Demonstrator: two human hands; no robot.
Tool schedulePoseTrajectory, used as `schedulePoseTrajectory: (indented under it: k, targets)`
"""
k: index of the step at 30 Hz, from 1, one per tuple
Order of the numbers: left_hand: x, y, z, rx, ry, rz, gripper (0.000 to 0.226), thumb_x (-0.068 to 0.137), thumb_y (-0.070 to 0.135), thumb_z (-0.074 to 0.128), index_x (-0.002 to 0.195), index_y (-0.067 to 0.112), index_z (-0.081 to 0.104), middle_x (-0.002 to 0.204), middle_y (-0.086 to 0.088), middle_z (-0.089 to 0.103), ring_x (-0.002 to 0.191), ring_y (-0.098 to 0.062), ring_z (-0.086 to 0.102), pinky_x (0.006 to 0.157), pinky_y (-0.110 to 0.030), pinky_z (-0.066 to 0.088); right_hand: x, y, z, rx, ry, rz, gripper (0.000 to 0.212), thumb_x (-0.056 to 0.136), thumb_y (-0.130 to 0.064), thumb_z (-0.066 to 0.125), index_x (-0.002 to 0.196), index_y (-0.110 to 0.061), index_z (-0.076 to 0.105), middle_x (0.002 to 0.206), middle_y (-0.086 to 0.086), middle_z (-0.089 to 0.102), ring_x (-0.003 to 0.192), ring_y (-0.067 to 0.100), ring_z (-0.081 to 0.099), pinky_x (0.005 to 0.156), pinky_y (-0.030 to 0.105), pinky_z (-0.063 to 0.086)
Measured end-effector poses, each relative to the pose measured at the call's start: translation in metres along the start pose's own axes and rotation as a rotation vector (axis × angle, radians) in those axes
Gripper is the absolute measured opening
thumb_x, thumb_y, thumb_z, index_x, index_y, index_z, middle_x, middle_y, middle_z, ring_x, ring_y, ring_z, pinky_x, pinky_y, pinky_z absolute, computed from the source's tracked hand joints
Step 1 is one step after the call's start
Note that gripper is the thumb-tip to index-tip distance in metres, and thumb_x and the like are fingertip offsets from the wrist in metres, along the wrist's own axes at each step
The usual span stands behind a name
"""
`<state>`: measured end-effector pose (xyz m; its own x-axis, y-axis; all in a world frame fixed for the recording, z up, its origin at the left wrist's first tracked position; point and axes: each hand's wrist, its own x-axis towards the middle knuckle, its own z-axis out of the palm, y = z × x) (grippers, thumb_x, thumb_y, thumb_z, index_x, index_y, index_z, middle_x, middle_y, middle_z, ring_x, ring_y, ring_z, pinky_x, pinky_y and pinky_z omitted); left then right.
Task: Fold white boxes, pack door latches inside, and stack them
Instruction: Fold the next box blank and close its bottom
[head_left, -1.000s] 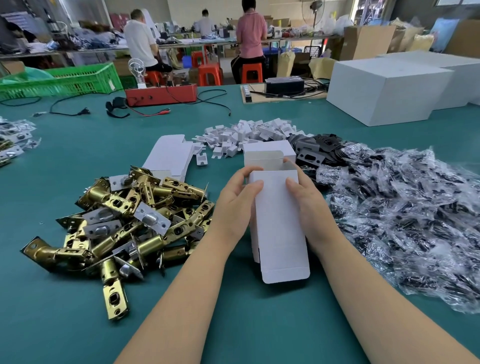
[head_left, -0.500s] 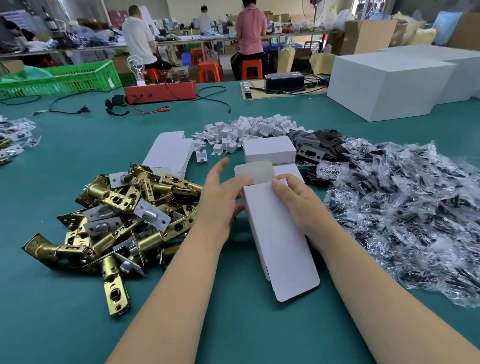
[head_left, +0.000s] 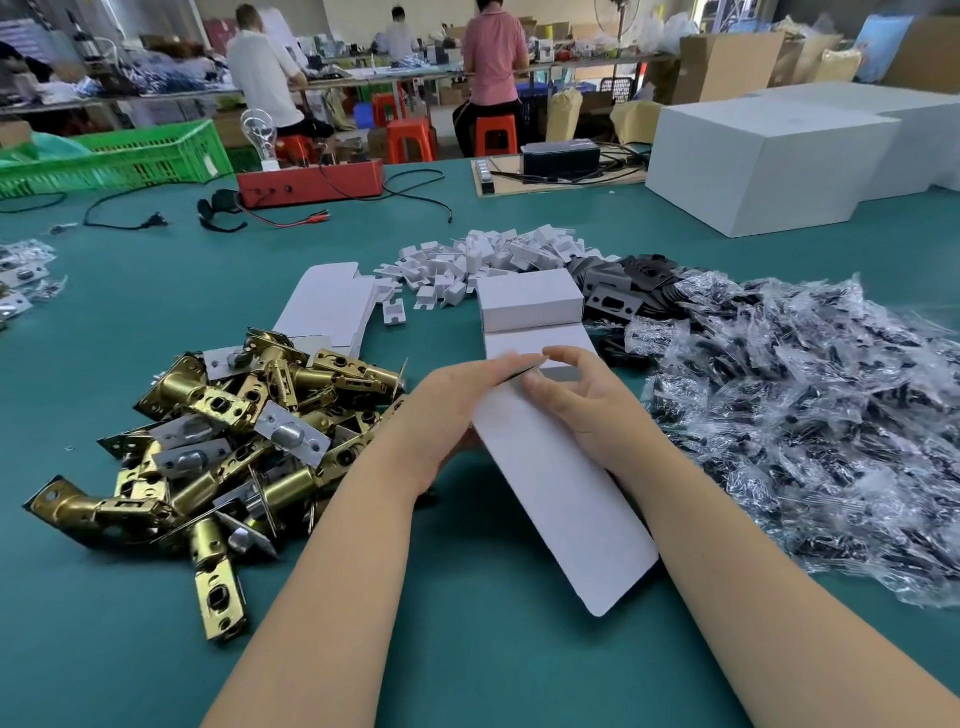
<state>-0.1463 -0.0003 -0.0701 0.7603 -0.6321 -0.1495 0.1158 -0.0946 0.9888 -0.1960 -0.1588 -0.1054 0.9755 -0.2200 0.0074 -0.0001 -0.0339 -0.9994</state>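
Holding a white box (head_left: 561, 499) at frame centre, slanting toward lower right above the green table (head_left: 467, 649). Gripping its left edge with the left hand (head_left: 447, 410), fingers curled round the far end. Pinching the top flap with the right hand (head_left: 582, 400), thumb and fingertips bent over it. Lying at centre left: a heap of brass door latches (head_left: 223, 441). Sitting just beyond the hands: two folded boxes (head_left: 530, 306). Sprawling at right: plastic bags (head_left: 810, 431).

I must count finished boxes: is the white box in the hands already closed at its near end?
No. The white box has its near flap sticking out flat, not tucked. Its far end is hidden by both hands.
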Motion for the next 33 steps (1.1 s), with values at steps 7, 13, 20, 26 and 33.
schedulePoseTrajectory:
  k: [7,13,20,26,33]
  targets:
    - [0.010,-0.003,-0.007,-0.444,0.221,0.116,0.037,0.096,0.006,0.049,0.130,0.016,0.058,0.107,-0.003,0.072,0.089,-0.016,0.065,0.074,-0.031,0.055,0.003,-0.016,-0.019,0.537,-0.021,0.156,0.033,0.096,-0.026,0.044,0.083,-0.018,0.074,0.074,0.005,0.068,0.056,0.016,0.065,0.048,0.021,0.049]
    - [0.014,-0.005,-0.016,-0.631,0.283,0.240,0.049,0.095,0.003,0.052,0.140,0.020,0.048,0.126,-0.005,0.065,0.108,-0.020,0.065,0.075,-0.032,0.057,0.000,-0.015,-0.023,0.559,0.035,-0.049,0.033,0.080,-0.043,0.056,0.103,-0.021,0.065,0.094,-0.002,0.074,0.079,0.016,0.071,0.060,0.030,0.058]
    - [0.015,-0.005,-0.015,-0.540,0.319,0.191,0.023,0.100,0.035,0.049,0.119,0.024,0.057,0.111,-0.002,0.069,0.098,-0.020,0.066,0.065,-0.036,0.057,0.000,-0.010,-0.015,0.583,0.048,0.018,0.031,0.069,-0.023,0.068,0.096,-0.009,0.066,0.085,0.003,0.075,0.072,0.018,0.072,0.056,0.031,0.058]
    - [0.016,-0.005,-0.012,-0.542,0.254,0.227,0.036,0.100,0.030,0.049,0.136,0.031,0.051,0.115,0.005,0.070,0.099,-0.014,0.068,0.070,-0.037,0.058,-0.001,-0.009,-0.019,0.802,0.071,0.081,0.022,0.078,-0.013,0.061,0.098,-0.003,0.062,0.085,0.010,0.074,0.074,0.022,0.073,0.059,0.035,0.058]
    - [0.014,-0.003,-0.008,-0.427,0.252,0.259,0.036,0.105,0.027,0.037,0.139,0.038,0.043,0.118,0.007,0.069,0.097,-0.010,0.068,0.072,-0.034,0.058,-0.002,-0.013,-0.016,0.794,0.058,0.072,0.029,0.072,-0.016,0.064,0.098,-0.004,0.063,0.088,0.010,0.074,0.077,0.023,0.073,0.062,0.036,0.059]
